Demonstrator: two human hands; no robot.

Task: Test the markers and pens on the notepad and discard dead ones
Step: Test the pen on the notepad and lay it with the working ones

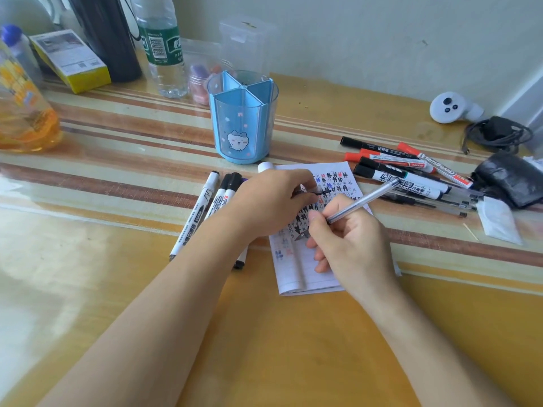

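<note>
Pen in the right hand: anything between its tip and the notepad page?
Nothing visible. The right hand holds the pen with its tip down at the notepad. The left hand pinches what looks like its cap higher up the page, clear of the tip.

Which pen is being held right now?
The clear-barrelled pen gripped in the right hand, tip down at the notepad; the left hand pinches only a dark cap, and the rest lie on the table.
</note>
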